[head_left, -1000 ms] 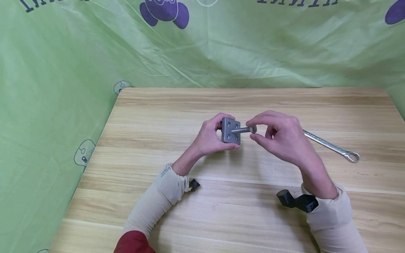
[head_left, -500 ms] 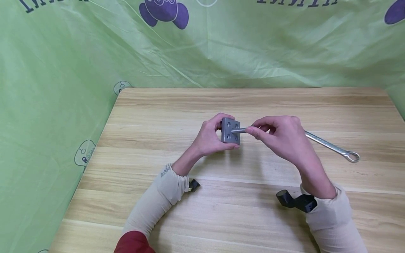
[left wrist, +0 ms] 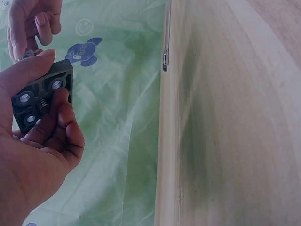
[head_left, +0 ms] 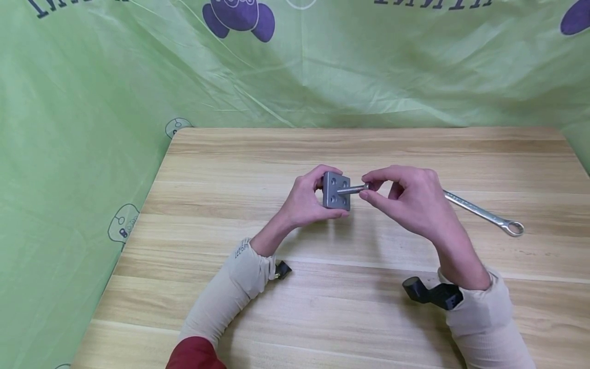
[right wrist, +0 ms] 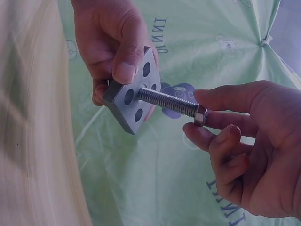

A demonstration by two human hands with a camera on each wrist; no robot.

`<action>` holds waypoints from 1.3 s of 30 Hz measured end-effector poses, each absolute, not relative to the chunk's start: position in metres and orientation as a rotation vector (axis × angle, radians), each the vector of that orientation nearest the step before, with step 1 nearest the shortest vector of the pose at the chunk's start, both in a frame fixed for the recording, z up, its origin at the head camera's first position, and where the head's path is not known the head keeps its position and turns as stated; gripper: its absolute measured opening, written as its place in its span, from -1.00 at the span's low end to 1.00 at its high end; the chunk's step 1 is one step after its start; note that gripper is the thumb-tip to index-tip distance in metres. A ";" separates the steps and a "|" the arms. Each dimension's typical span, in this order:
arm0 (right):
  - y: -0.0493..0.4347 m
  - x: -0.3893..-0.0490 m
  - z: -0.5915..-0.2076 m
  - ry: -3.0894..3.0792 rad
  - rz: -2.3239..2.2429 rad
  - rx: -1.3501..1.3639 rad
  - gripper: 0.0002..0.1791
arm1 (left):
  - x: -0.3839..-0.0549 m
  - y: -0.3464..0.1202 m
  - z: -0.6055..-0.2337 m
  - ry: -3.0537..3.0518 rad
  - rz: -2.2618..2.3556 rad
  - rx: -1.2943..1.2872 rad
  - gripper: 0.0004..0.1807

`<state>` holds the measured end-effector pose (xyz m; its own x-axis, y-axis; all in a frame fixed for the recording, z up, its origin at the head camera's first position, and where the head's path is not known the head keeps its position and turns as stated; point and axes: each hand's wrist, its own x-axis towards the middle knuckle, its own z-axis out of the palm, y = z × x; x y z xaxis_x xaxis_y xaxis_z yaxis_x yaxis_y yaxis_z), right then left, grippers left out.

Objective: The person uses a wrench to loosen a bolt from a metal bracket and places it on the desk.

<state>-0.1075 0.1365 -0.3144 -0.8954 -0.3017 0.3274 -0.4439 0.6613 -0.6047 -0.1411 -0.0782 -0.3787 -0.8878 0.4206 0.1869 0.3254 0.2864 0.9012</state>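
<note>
My left hand (head_left: 306,197) grips a grey square plate (head_left: 333,190) by its edges, raised above the table. The plate has holes near its corners, and a long threaded bolt (right wrist: 169,102) stands out from its middle. In the left wrist view the bolt's end (left wrist: 43,104) shows at the plate's ribbed back, close to the curled fingers. My right hand (head_left: 412,200) pinches the bolt's hex head (right wrist: 201,115) between thumb and fingertips, the shank bare between hand and plate. The remaining right fingers are bent underneath.
A combination wrench (head_left: 484,211) lies on the wooden table (head_left: 322,318), right of and partly behind the right hand. Black wrist cameras (head_left: 433,293) hang from both sleeves. A green printed cloth (head_left: 115,77) borders the table at the back and left.
The right fingers wrap further over the bolt head half a second ago, then shift back right, so the head shows again. The left hand and plate stay in place.
</note>
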 end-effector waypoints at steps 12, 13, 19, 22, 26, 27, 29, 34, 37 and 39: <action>0.137 -0.109 -0.317 -2.574 1.017 0.742 -0.72 | -0.142 -0.079 -0.379 2.456 1.684 0.693 -0.20; 0.137 -0.109 -0.318 -2.566 1.018 0.753 -0.71 | -0.142 -0.079 -0.379 2.456 1.684 0.693 -0.20; 0.136 -0.110 -0.319 -2.515 1.030 0.813 -0.70 | -0.142 -0.079 -0.380 2.443 1.696 0.700 -0.20; 0.136 -0.111 -0.319 -2.504 1.022 0.825 -0.69 | -0.143 -0.079 -0.380 2.441 1.698 0.693 -0.20; 0.137 -0.110 -0.318 -2.515 1.023 0.845 -0.69 | -0.142 -0.078 -0.379 2.441 1.697 0.677 -0.20; 0.138 -0.110 -0.318 -2.518 1.017 0.847 -0.69 | -0.142 -0.079 -0.379 2.444 1.695 0.674 -0.21; 0.138 -0.111 -0.318 -2.536 1.010 0.833 -0.68 | -0.142 -0.079 -0.379 2.448 1.695 0.674 -0.21; 0.138 -0.110 -0.314 -2.683 1.022 0.631 -0.71 | -0.142 -0.079 -0.379 2.453 1.691 0.670 -0.20; 0.138 -0.110 -0.312 -2.758 1.021 0.529 -0.79 | -0.143 -0.079 -0.379 2.453 1.696 0.669 -0.20; 0.137 -0.110 -0.312 -2.774 1.016 0.509 -0.81 | -0.143 -0.079 -0.379 2.451 1.701 0.673 -0.20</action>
<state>-0.1096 0.1373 -0.3118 -0.9322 -0.2641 0.2476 -0.3616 0.7140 -0.5996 -0.1429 -0.0793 -0.3792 -0.9000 0.3982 0.1776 0.3058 0.2861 0.9081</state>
